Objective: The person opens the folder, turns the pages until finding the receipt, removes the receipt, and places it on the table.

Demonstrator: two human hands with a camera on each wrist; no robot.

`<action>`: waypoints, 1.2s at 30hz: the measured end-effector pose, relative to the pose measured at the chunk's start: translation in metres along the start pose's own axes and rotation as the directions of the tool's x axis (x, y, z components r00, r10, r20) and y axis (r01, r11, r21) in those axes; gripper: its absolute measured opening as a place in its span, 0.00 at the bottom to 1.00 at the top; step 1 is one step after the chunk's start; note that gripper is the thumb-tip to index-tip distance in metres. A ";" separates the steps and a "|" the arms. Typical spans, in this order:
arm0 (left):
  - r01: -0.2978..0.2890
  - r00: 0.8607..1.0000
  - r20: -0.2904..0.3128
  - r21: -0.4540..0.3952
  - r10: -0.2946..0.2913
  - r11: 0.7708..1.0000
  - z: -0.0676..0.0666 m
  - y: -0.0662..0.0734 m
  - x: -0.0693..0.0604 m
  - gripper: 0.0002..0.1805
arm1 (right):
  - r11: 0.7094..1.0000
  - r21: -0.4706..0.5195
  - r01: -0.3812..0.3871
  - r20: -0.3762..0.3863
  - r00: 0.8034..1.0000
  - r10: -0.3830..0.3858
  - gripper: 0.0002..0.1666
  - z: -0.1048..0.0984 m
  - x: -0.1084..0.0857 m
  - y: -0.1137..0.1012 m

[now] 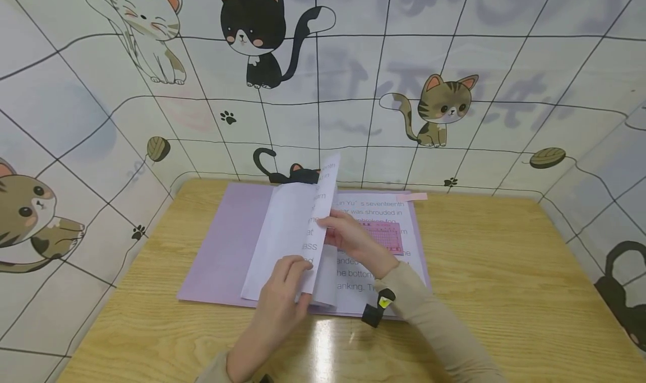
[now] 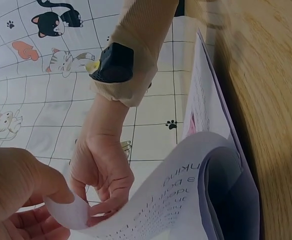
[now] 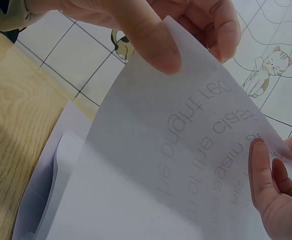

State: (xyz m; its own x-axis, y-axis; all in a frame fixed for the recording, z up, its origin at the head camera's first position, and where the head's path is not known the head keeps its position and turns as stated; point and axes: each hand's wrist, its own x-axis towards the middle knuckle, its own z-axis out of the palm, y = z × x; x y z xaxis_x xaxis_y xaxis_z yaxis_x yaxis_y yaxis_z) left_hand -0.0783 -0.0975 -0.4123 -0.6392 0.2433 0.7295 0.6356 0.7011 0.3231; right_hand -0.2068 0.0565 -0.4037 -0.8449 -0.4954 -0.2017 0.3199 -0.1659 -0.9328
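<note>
A sheet of printed paper [image 1: 323, 203] stands raised from an open purple folder [image 1: 212, 248] on the table. My left hand [image 1: 284, 286] pinches the sheet's near lower corner, its thumb [image 3: 161, 55] lying over the paper in the right wrist view. Higher up the same edge, my right hand [image 1: 353, 238] holds the sheet between thumb and fingers. The sheet [image 2: 156, 200] bends in a curve in the left wrist view. To its left lies a blank white page [image 1: 282, 220], to its right a printed page [image 1: 383, 276].
A pink gridded card [image 1: 388, 238] rests on the right-hand page, partly behind my right forearm. A pink tab [image 1: 416, 196] sticks out at that page's top right corner. Wooden tabletop [image 1: 494, 259] surrounds the folder, and a cat-patterned wall covering [image 1: 348, 119] rises behind it.
</note>
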 end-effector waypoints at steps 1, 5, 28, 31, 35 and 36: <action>0.004 1.000 -0.001 0.001 -0.004 1.000 0.000 -0.001 0.000 0.33 | 1.000 0.003 0.001 0.002 1.000 -0.001 0.30 0.000 0.000 0.000; 0.015 1.000 -0.020 0.005 -0.015 1.000 0.000 -0.006 -0.001 0.30 | 1.000 0.014 0.012 0.021 1.000 -0.012 0.30 0.000 0.000 0.000; 0.170 0.985 -0.041 0.040 -0.168 0.985 -0.019 -0.057 -0.023 0.29 | 0.998 0.050 -0.027 -0.052 0.998 0.029 0.07 -0.037 -0.008 0.000; 0.173 0.984 -0.051 0.044 -0.170 0.984 -0.021 -0.064 -0.026 0.26 | 0.999 0.042 -0.030 -0.065 0.997 0.033 0.09 -0.044 -0.010 -0.002; 0.194 0.981 -0.036 0.051 -0.192 0.980 -0.023 -0.071 -0.031 0.25 | 1.000 0.007 -0.030 -0.085 0.996 0.031 0.09 -0.056 -0.012 -0.003; 0.201 0.979 -0.033 0.052 -0.200 0.978 -0.023 -0.072 -0.032 0.25 | 0.999 0.005 -0.032 -0.091 0.995 0.032 0.09 -0.060 -0.013 -0.004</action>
State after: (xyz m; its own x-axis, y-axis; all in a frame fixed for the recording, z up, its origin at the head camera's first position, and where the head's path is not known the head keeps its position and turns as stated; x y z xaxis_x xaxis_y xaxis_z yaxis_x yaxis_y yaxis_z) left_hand -0.0940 -0.1717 -0.4446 -0.7384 0.0759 0.6700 0.4706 0.7697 0.4314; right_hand -0.2229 0.1146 -0.4155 -0.8697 -0.4209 -0.2577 0.3488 -0.1548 -0.9243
